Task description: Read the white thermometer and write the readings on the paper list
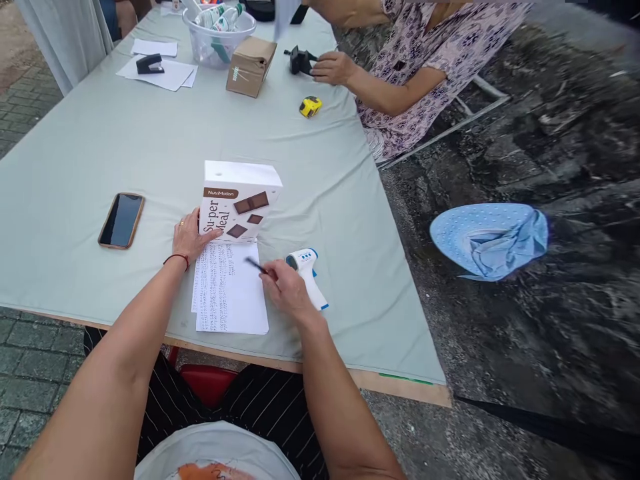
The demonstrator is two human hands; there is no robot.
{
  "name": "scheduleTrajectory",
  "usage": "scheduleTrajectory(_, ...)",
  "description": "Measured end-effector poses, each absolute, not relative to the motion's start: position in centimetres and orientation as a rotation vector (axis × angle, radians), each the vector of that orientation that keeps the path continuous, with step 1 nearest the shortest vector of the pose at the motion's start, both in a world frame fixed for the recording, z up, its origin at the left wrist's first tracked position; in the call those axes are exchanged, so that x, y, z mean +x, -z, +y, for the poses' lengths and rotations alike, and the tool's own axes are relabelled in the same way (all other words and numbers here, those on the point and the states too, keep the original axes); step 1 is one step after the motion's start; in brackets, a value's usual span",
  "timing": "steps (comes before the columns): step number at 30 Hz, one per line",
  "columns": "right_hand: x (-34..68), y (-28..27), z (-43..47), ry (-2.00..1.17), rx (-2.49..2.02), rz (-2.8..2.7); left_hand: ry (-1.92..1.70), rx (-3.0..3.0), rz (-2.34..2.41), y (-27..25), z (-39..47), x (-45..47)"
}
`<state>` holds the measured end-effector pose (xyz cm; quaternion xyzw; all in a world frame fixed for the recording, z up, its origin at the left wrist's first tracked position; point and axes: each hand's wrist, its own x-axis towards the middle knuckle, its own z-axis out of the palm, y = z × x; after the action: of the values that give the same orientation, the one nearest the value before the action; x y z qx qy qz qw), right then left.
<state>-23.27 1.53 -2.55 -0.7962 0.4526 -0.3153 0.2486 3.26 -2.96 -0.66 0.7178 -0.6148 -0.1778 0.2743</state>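
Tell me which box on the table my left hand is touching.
The white NutriMotion box: your left hand is on its lower left side. The brown cardboard box stands farther off, beside the plastic basket, untouched by you.

Phone left of box

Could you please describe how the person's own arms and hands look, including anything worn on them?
The left arm and right arm show no sleeves within view, and both hands are ungloved. A thin red bracelet circles the left wrist, and the left hand seems to wear a gold-coloured ring. No jewellery shows on the right hand.
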Motion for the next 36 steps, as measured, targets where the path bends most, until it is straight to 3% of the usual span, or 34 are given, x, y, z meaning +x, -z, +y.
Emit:
scheduleTrajectory(4, -20.6, 2.0, 3.0, 1.176, -1.571, 1.216, 0.476, 1.947, -1.654, 0.7, -3.0, 3.2)
scheduleTrajectory(8, -17.7, 2.5, 3.8, 1.103, -1.307, 1.169, 0.445, 1.96, -1.66, 0.8, -3.1, 3.2)
scheduleTrajectory(36, -16.6, 4.8, 4.2, 1.164, -1.624, 1.259, 0.439, 1.928, -1.69, 0.7, -2.9, 3.0)
